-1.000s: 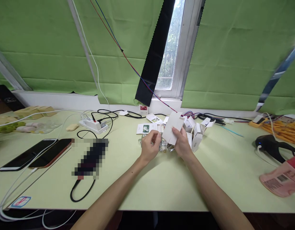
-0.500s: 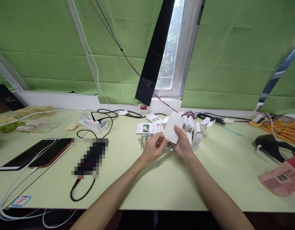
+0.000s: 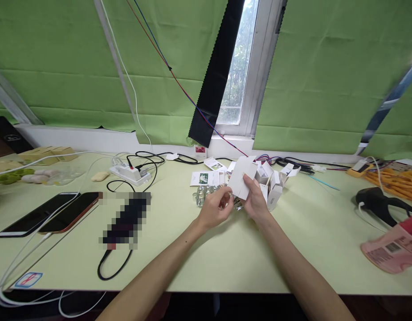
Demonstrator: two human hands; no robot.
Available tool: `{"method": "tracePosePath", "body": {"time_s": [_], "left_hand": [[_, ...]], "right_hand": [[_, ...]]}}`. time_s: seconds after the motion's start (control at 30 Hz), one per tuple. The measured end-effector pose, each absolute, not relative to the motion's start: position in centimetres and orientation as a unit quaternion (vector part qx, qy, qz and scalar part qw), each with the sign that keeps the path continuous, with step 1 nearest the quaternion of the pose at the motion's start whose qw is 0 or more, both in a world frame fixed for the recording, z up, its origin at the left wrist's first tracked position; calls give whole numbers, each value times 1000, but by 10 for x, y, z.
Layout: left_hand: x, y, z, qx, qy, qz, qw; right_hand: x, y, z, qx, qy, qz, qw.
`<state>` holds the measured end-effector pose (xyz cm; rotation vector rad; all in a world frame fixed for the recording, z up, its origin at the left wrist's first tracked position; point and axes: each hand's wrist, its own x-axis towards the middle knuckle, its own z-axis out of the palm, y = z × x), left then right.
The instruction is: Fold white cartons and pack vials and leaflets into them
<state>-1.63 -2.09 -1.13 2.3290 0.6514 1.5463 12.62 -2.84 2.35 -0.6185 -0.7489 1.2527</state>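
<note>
A flat white cardboard box (image 3: 239, 178) is held up above the table, its plain face toward me. My right hand (image 3: 256, 201) grips it from the right, thumb pressed on that face. At its lower left edge my left hand (image 3: 216, 207) is closed, thumb and fingertips pinched together at the cardboard. Partly hidden behind my left hand lie several small clear glass bottles (image 3: 201, 196). Flat printed cartons (image 3: 204, 179) with a flower picture lie behind them. To the right of the held box stand several opened small white boxes (image 3: 275, 192).
A power strip (image 3: 134, 174) with black cables sits left of centre. Two phones (image 3: 70, 211) and white cables lie farther left. At the right are a black strapped device (image 3: 373, 200), a pink pouch (image 3: 391, 247) and orange cables (image 3: 393, 180). The table's front edge (image 3: 192, 292) runs below my forearms.
The fingers of my left hand have shifted slightly and curl more at the box's lower left edge. My right hand and the box stay almost still.
</note>
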Motion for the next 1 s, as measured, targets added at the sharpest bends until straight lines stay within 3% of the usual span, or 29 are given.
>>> {"method": "tracePosePath", "body": {"time_s": [1.0], "left_hand": [[-16,-21,-11,806,230,529,129]], "right_hand": [[124,-28,20,-293,-353,544,702]]}}
